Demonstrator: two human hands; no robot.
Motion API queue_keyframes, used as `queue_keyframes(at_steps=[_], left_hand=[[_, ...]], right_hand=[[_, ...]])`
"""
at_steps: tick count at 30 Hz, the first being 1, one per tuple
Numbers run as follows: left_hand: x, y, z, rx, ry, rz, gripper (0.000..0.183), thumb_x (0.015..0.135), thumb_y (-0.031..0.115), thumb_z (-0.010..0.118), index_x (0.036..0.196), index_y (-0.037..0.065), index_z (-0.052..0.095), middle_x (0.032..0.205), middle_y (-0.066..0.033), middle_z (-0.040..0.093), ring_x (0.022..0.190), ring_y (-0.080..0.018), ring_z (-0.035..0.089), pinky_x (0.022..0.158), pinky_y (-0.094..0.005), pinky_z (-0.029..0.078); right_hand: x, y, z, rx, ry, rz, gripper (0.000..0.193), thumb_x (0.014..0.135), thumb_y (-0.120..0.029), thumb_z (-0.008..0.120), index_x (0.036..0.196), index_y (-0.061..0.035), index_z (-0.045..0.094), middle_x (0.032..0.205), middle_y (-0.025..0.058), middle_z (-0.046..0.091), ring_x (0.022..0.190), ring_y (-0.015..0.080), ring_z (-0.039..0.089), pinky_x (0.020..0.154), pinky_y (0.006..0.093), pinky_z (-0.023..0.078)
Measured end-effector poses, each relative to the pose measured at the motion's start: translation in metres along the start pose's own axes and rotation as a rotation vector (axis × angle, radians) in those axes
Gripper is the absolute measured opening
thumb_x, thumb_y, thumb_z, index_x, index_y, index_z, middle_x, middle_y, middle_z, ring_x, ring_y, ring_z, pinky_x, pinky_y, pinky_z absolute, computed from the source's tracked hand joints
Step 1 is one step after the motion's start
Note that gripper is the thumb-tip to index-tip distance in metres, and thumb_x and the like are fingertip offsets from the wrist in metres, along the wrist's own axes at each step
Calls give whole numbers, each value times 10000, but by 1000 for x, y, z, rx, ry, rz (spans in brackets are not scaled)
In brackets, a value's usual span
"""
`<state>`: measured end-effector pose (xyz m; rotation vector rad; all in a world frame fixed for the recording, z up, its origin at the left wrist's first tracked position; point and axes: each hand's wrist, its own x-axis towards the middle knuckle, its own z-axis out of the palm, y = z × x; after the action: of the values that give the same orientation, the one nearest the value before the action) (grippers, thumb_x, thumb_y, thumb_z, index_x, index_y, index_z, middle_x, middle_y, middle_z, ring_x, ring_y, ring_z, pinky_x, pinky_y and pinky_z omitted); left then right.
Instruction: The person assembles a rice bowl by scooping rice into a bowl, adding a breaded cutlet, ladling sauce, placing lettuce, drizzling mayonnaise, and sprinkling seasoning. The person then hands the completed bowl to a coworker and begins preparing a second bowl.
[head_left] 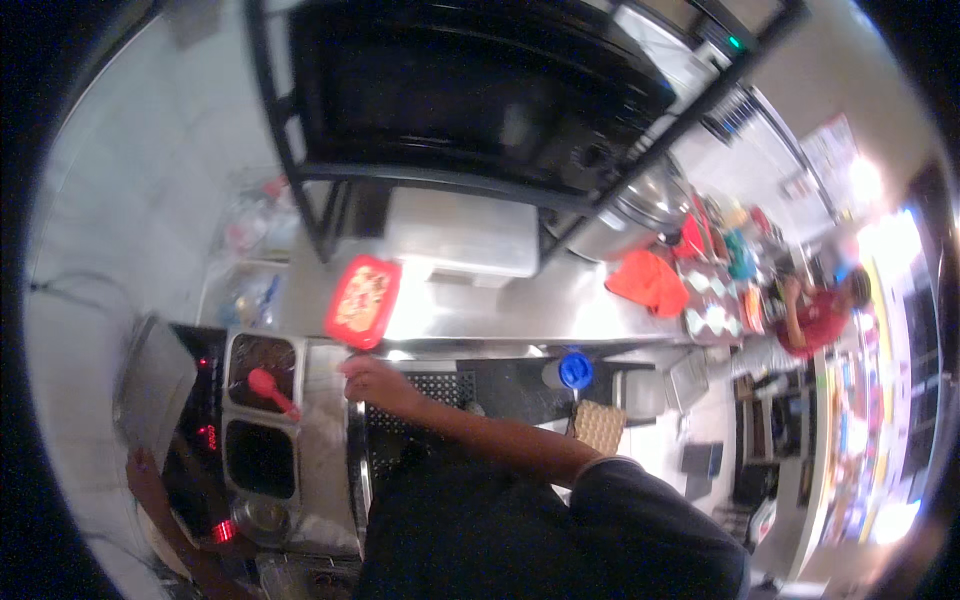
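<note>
Left of the uncovered pan (229,378), left hand (144,468) with grip apparently clamped on the edge of a tilted grey lid (157,382), not yet set down. Right hand (378,388) empty as far as visible, finger closure cannot be told, just beside the red tray (391,300) on the surface (490,318). Red ladle (264,385) rests in pan, unheld.

Wearer's body. The shirt (470,545) is dark, nearly black, and fills the lower centre of the frame. Its short sleeve (650,510), right of lower centre, is of the same dark cloth, loose and wide, with a thin paler line along the hem. The right forearm (510,437), at mid-frame, is bare from that hem to the right hand (380,388). The left forearm (190,550) and left hand (145,468), lower left, are also bare; finer detail is blurred.
</note>
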<state>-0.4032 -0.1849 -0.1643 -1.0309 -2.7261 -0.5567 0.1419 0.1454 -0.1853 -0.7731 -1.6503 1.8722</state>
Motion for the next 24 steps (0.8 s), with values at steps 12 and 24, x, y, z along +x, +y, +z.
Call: queue_keyframes(at_steps=[12, 24], left_hand=[[-50, 425, -61, -592, -412, 383, 248, 920, 94, 630, 1137, -24, 646, 1066, -188, 657, 969, -308, 653, 866, -398, 505], [-51, 831, -157, -400, 453, 1145, 425, 886, 161, 683, 1280, 35, 584, 1264, -150, 571, 1165, -331, 555, 997, -428, 433]], right_hand=[[-259, 7, -499, -1061, 1097, 294, 298, 943, -27, 556, 1224, 57, 611, 1122, 222, 686, 1054, 371, 659, 937, 414, 533], [-273, 52, -596, -1123, 1052, 188, 269, 830, 23, 531, 1068, 87, 638, 1053, 281, 637, 1010, 440, 618, 867, 482, 494]])
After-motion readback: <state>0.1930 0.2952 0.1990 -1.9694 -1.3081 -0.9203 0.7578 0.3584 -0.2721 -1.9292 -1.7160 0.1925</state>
